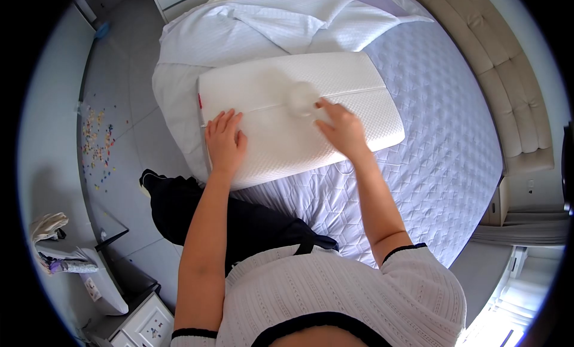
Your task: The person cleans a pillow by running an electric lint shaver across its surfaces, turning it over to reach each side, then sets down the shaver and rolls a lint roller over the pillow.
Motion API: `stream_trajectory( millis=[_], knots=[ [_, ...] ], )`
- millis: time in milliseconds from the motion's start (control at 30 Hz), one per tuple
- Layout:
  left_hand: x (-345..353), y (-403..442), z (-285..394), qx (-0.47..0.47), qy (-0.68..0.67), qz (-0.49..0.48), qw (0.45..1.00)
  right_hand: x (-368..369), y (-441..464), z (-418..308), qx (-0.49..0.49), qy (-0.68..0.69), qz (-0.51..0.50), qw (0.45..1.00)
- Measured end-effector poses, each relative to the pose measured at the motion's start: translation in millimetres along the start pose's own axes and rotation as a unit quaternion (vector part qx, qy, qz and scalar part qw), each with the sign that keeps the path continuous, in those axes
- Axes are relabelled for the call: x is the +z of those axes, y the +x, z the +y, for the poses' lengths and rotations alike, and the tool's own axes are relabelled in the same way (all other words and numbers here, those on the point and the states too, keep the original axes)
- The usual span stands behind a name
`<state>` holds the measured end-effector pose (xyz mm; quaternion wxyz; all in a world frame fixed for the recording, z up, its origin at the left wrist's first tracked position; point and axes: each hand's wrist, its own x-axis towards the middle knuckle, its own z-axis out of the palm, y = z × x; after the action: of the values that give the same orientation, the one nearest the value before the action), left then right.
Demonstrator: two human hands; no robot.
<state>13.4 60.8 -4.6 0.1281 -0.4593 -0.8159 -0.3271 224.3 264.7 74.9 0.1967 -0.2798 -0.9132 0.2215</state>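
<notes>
A thick white foam pillow [269,149] with a textured cover lies on the bed. My left hand [224,145] rests flat on its left part, fingers spread. Above the pillow's middle, my right hand [342,128] is closed round the edge of a pale round object [301,99]. Motion blurs that object, so its kind is unclear, and I cannot tell whether it touches the cover. A red tag [200,100] shows on the pillow's left side.
The pillow lies on a quilted pale lilac mattress cover [433,107]. White bedding [269,24] is bunched beyond it. A padded beige headboard [493,60] borders the bed at right. Small colourful pieces [98,140] are scattered across the grey floor at left; a white cabinet [149,326] stands lower left.
</notes>
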Motion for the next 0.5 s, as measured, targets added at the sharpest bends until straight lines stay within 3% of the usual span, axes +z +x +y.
stream_trajectory(
  millis=[300,433,500],
  knots=[
    [2,0,-2,0.000,-0.007,0.008,1.000,-75,26,126,0.222,-0.125,0.091,0.963],
    [3,0,-1,-0.001,-0.009,0.011,1.000,-73,33,108,0.262,-0.159,0.086,0.948],
    [3,0,-1,-0.001,-0.010,0.013,1.000,-56,37,101,0.217,-0.149,0.087,0.961]
  ],
)
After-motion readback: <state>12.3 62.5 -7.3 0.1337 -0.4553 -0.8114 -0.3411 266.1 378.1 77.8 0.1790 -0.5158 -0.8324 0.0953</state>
